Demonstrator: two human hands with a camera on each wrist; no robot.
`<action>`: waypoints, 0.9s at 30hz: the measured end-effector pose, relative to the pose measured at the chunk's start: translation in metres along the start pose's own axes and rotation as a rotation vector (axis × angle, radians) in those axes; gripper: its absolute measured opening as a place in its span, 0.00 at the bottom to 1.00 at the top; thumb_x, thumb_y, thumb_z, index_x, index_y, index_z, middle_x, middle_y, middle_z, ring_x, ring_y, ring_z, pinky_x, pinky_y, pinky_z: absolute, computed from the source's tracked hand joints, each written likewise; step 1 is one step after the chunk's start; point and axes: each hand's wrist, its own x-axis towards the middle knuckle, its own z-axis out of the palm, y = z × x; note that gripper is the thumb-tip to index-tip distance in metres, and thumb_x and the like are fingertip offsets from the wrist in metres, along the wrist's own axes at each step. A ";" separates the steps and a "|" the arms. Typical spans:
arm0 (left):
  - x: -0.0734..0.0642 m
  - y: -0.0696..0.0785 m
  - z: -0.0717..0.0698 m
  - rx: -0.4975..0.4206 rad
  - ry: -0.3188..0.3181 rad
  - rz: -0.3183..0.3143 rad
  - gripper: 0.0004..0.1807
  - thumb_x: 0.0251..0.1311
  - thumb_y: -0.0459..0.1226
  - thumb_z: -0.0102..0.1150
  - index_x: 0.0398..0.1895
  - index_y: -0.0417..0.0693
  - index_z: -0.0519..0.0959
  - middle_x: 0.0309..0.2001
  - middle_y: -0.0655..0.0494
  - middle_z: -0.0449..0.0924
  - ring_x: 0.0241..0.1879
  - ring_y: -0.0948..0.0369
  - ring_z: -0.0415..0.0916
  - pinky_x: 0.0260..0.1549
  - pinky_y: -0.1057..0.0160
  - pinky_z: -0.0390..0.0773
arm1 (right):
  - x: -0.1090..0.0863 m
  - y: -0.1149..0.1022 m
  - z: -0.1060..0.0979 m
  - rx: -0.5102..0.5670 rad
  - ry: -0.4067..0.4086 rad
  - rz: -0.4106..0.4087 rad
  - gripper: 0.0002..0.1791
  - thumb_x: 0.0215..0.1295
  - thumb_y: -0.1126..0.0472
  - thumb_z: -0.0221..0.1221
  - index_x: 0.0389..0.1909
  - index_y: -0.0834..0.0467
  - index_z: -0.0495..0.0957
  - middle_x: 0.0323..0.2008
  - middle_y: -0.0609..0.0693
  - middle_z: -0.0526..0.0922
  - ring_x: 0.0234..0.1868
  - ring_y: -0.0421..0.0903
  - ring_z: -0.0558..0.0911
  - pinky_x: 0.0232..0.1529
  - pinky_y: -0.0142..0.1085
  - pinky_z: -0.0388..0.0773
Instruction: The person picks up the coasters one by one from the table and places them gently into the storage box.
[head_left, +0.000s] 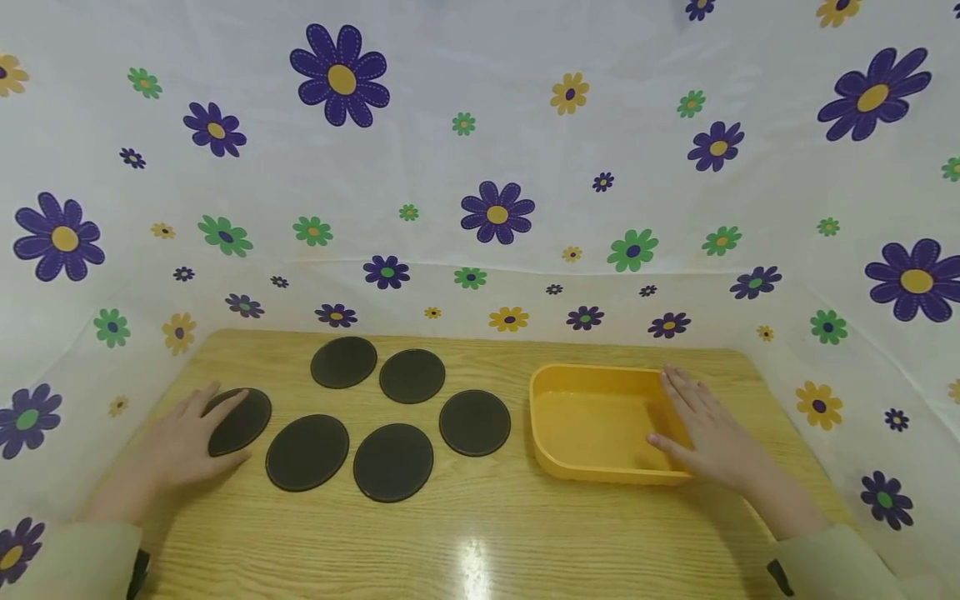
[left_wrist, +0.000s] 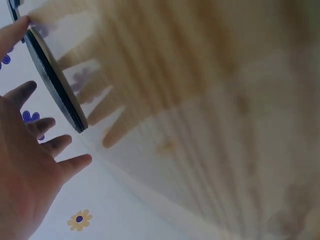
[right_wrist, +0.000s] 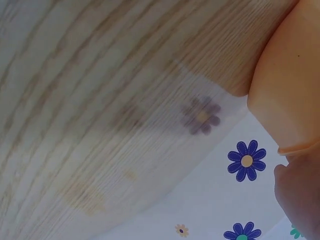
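Note:
Black round coasters lie flat on the wooden table, several in all. At the far left, my left hand (head_left: pixel 183 437) reaches over the edge of the leftmost coaster (head_left: pixel 243 423), fingers spread and thumb near its front edge. The left wrist view shows that coaster (left_wrist: pixel 57 85) edge-on, the spread left hand (left_wrist: pixel 30 150) beside it. To the right stands a yellow rectangular bin (head_left: pixel 592 417) with nothing in it. Across its right rim lies my right hand (head_left: pixel 712 433), fingers extended and thumb over the inside. In the right wrist view, only part of this hand (right_wrist: pixel 302 195) shows at the bin's rim.
Nearest the left hand is another coaster (head_left: pixel 307 452), with a front-middle coaster (head_left: pixel 393 462) beside it. Further coasters lie behind and toward the bin. A flower-printed white sheet (head_left: pixel 420 167) encloses the table's back and sides. Bare wood (head_left: pixel 360 550) stretches along the front.

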 end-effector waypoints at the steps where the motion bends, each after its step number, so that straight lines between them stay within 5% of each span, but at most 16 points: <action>1: 0.001 -0.001 0.000 -0.008 -0.008 0.000 0.51 0.56 0.59 0.73 0.79 0.47 0.64 0.74 0.21 0.59 0.68 0.19 0.63 0.56 0.19 0.69 | 0.000 0.000 0.000 0.004 -0.004 0.002 0.53 0.78 0.41 0.55 0.86 0.66 0.38 0.86 0.65 0.40 0.88 0.58 0.37 0.79 0.30 0.18; 7: 0.009 -0.003 -0.001 -0.003 -0.071 0.003 0.47 0.60 0.56 0.71 0.77 0.43 0.66 0.72 0.21 0.64 0.65 0.20 0.66 0.54 0.21 0.72 | 0.001 -0.001 0.000 0.043 -0.035 0.026 0.53 0.78 0.41 0.55 0.85 0.68 0.39 0.86 0.65 0.38 0.87 0.62 0.39 0.77 0.26 0.17; 13: 0.015 -0.001 -0.003 0.023 -0.062 0.003 0.44 0.59 0.54 0.71 0.75 0.43 0.68 0.67 0.24 0.69 0.62 0.22 0.70 0.53 0.22 0.73 | 0.004 -0.001 0.000 0.062 -0.056 0.045 0.53 0.78 0.40 0.54 0.84 0.70 0.40 0.85 0.68 0.38 0.87 0.64 0.39 0.79 0.30 0.17; 27: 0.024 0.002 -0.001 0.010 -0.064 -0.018 0.52 0.41 0.55 0.75 0.73 0.51 0.69 0.56 0.29 0.70 0.50 0.36 0.72 0.39 0.35 0.79 | 0.007 -0.007 -0.001 0.014 -0.074 0.030 0.54 0.78 0.38 0.54 0.83 0.72 0.43 0.85 0.69 0.41 0.85 0.69 0.46 0.77 0.26 0.17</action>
